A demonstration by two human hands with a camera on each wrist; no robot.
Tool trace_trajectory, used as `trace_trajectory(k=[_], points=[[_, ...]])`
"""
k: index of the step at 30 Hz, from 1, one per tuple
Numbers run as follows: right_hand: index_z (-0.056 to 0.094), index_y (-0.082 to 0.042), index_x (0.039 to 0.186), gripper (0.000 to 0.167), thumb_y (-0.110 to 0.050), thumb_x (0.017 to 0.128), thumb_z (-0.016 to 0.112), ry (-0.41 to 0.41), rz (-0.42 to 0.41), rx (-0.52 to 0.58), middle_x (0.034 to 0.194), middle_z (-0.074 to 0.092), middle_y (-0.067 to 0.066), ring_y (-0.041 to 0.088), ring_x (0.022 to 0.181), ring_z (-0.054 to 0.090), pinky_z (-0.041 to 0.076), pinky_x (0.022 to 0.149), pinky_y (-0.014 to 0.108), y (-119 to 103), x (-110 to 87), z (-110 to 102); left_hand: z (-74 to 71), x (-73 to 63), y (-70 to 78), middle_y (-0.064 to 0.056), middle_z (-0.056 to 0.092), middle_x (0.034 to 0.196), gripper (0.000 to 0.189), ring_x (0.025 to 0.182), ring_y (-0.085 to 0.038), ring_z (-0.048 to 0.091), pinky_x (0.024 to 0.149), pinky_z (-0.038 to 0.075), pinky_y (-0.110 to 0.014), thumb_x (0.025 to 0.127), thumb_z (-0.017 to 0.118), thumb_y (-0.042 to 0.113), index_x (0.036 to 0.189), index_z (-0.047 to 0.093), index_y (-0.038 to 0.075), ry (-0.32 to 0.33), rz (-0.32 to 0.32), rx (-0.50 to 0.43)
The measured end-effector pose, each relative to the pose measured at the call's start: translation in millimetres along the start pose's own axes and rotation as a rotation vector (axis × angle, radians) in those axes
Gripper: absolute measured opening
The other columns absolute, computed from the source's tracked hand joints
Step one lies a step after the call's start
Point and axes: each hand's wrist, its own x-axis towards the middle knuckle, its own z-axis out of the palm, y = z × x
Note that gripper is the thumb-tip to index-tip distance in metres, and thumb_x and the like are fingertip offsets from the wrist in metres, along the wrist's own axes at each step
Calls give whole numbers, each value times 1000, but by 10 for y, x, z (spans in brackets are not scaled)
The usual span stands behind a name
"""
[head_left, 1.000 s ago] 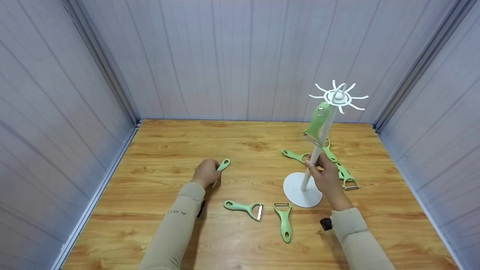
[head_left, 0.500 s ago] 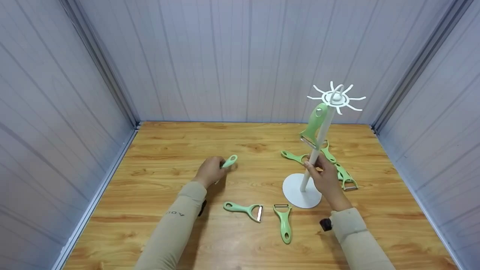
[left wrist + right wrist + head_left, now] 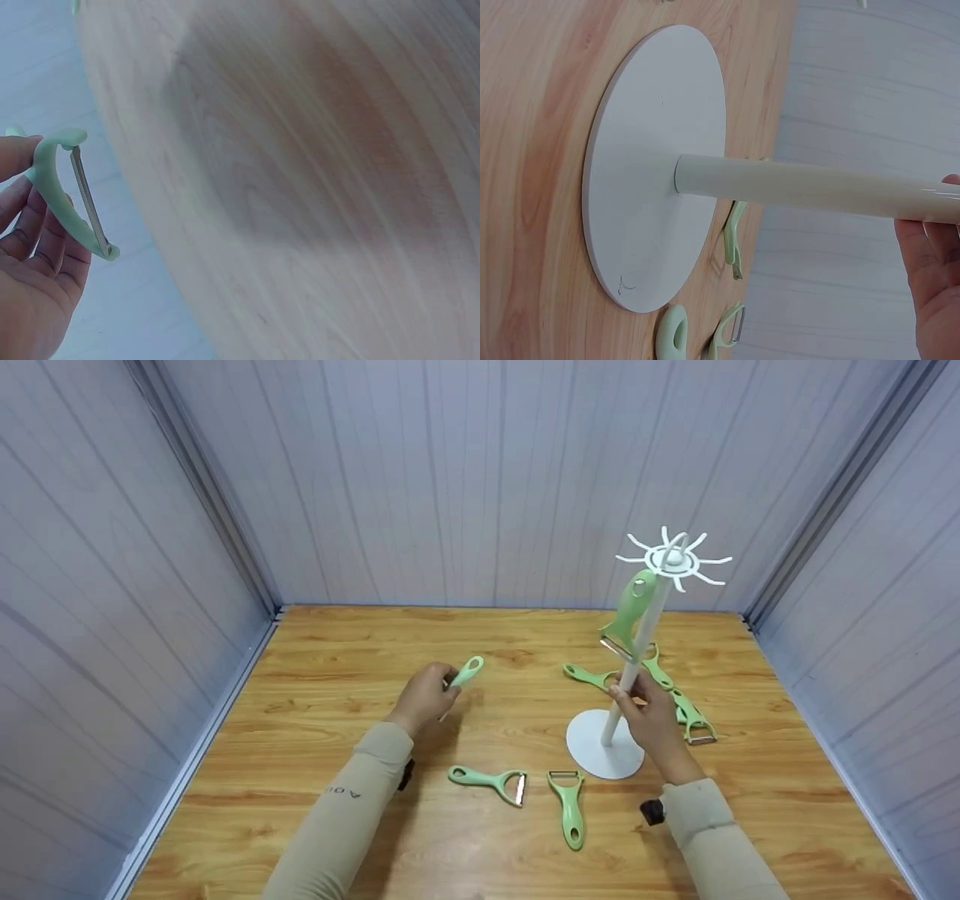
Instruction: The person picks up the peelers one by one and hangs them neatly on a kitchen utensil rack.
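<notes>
In the head view, the left hand (image 3: 426,697) is gripping a green peeler (image 3: 462,676) to the left of the white stand (image 3: 650,622), whose pole the right hand (image 3: 652,712) is grasping, while a hung peeler (image 3: 628,611) is dangling from the stand's hooks and loose peelers (image 3: 571,814) are lying on the wooden surface (image 3: 315,682) around it. In the left wrist view, fingers are holding that first peeler, its blade showing. In the right wrist view, fingers are clasping the pole above the stand's round base.
</notes>
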Motion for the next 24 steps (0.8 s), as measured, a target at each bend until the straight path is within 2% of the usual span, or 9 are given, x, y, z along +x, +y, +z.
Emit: trace_trajectory(k=[4, 11, 17, 21, 24], points=[[69, 5, 117, 17, 7, 100, 72, 7, -10, -14, 103, 76, 20, 8, 86, 73, 59, 72, 11, 3, -10, 6, -12, -28, 23, -10, 72, 107, 19, 84, -18, 64, 72, 57, -34, 107, 68, 6, 124, 73, 0, 25, 28, -23], [69, 6, 120, 19, 4, 102, 71, -8, 3, -21, 106, 76, 25, 8, 87, 71, 57, 72, 9, -6, -33, -9, -20, -75, 43, -11, 71, 105, 18, 89, -21, 63, 80, 58, -39, 105, 71, 6, 121, 75, -1, 77, 96, -53], [70, 4, 121, 18, 1, 103, 72, -12, 9, 5, 108, 77, 21, 15, 89, 75, 60, 73, 12, -4, -29, -9, -24, -97, 87, -11, 72, 101, 21, 82, -19, 63, 73, 56, -34, 105, 70, 5, 125, 75, 0, 107, 151, -94], [70, 5, 121, 18, 1, 103, 72, -9, -4, -4, 107, 77, 25, 5, 89, 72, 60, 73, 11, -8, -20, -9, -29, -116, 159, -10, 72, 100, 21, 80, -17, 61, 66, 55, -32, 106, 69, 6, 125, 76, 1, 113, 161, -120], [70, 6, 121, 18, 2, 103, 71, -3, -6, -13, 107, 76, 28, -2, 89, 69, 58, 73, 9, -12, -12, -11, -28, -124, 219, -10, 73, 102, 21, 85, -17, 63, 70, 57, -33, 105, 70, 6, 125, 76, 0, 131, 188, -124]])
